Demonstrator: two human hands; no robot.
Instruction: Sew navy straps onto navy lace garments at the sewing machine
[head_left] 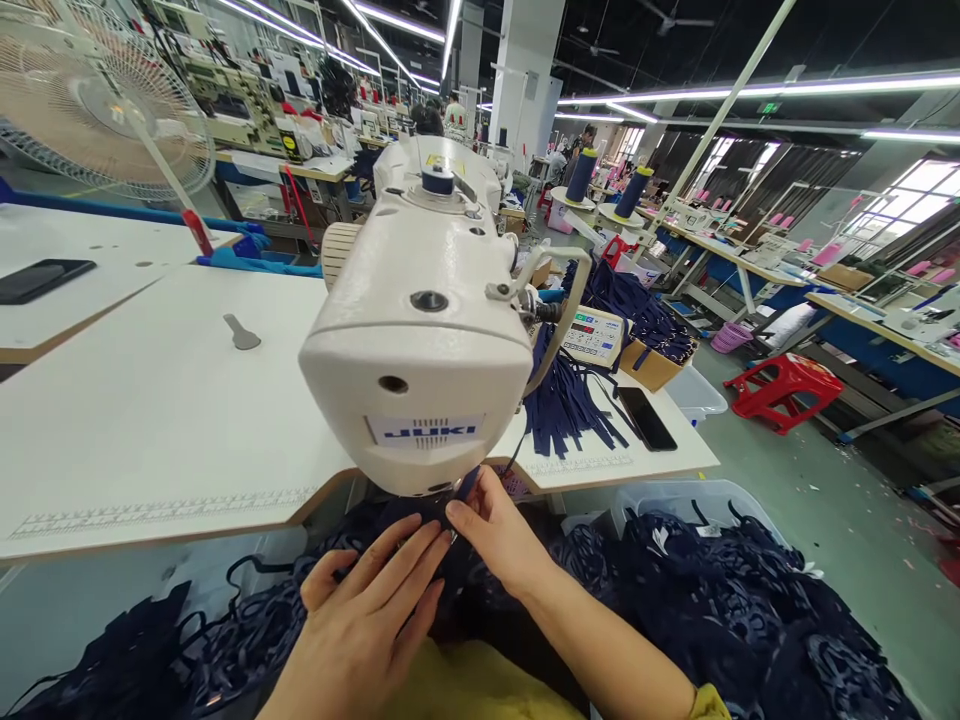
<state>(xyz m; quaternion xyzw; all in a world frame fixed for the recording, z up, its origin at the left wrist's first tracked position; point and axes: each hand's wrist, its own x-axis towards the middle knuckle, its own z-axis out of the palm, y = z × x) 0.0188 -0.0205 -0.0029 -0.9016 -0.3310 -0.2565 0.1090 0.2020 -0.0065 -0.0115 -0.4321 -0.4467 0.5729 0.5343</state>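
Observation:
A white JUKI sewing machine [416, 350] stands in front of me, its head hiding most of the needle area. Just below the head, my right hand [501, 535] pinches a navy fabric strip [468, 485] between thumb and fingers. My left hand [367, 610] lies with fingers stretched out, their tips resting on dark navy fabric [397, 512] beside the right thumb. Where the strip meets the fabric is too dark to make out.
Navy straps [566, 400] lie right of the machine near a control panel [595, 335] and a phone [646, 418]. A tub of navy pieces [720, 590] sits at lower right. On the left tabletop [165, 400] lies a small metal plate [241, 332]. A fan [105, 100] stands behind.

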